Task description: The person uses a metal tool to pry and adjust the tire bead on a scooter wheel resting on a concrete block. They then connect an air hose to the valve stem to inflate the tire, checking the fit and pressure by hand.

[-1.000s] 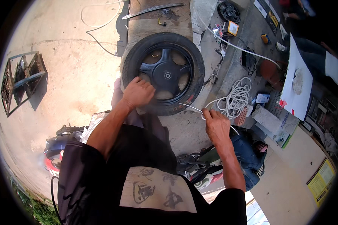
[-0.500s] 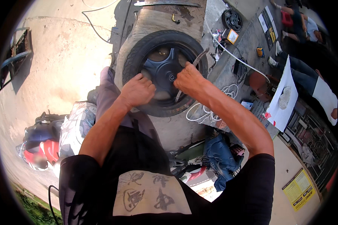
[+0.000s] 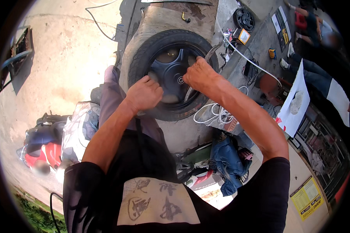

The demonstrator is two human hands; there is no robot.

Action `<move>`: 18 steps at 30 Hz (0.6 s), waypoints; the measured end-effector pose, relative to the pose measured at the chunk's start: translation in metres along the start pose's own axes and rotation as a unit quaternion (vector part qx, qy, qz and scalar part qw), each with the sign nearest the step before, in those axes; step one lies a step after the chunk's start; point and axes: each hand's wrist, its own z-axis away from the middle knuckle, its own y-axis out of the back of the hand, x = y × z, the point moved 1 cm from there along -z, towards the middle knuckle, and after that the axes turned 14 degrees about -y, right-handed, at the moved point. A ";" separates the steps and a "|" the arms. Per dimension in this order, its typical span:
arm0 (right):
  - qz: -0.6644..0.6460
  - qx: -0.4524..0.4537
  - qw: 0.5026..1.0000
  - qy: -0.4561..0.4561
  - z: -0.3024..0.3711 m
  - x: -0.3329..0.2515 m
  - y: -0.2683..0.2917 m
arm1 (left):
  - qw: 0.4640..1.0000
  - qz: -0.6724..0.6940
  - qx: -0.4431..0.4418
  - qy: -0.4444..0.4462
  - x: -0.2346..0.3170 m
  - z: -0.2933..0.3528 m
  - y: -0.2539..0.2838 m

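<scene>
A wheel lies flat in front of me, a black tyre (image 3: 138,58) around a dark spoked rim (image 3: 169,72). My right hand (image 3: 200,73) is closed around a curved metal tyre lever (image 3: 213,50) that lies slantwise over the wheel's right side. One end of the lever passes beyond the tyre's upper right edge; the other shows below the hand, near the rim's lower right. My left hand (image 3: 146,93) is a fist over the rim's lower left. Its curled fingers hide whatever they may grip.
A bent brass-and-black valve stem (image 3: 184,17) lies beyond the tyre. To the right are coiled white cord (image 3: 219,114), a white hose (image 3: 252,64) and a smaller black wheel (image 3: 244,20). Blue cloth (image 3: 229,161) lies lower right. Other people (image 3: 319,79) are at the far right.
The view has shifted slightly. My right hand and the tyre lever have moved a little up and to the right over the wheel. My left hand stays closed at the rim.
</scene>
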 end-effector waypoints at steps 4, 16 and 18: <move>0.054 -0.091 0.994 0.035 -0.005 -0.008 0.017 | 1.000 0.004 -0.008 0.002 0.001 0.000 -0.002; 0.083 -0.180 0.979 0.057 -0.039 -0.035 -0.004 | 1.000 -0.001 -0.016 0.001 0.003 -0.001 -0.001; 0.090 -0.172 0.979 0.060 -0.039 -0.036 -0.008 | 1.000 -0.010 0.007 0.000 0.003 -0.001 -0.001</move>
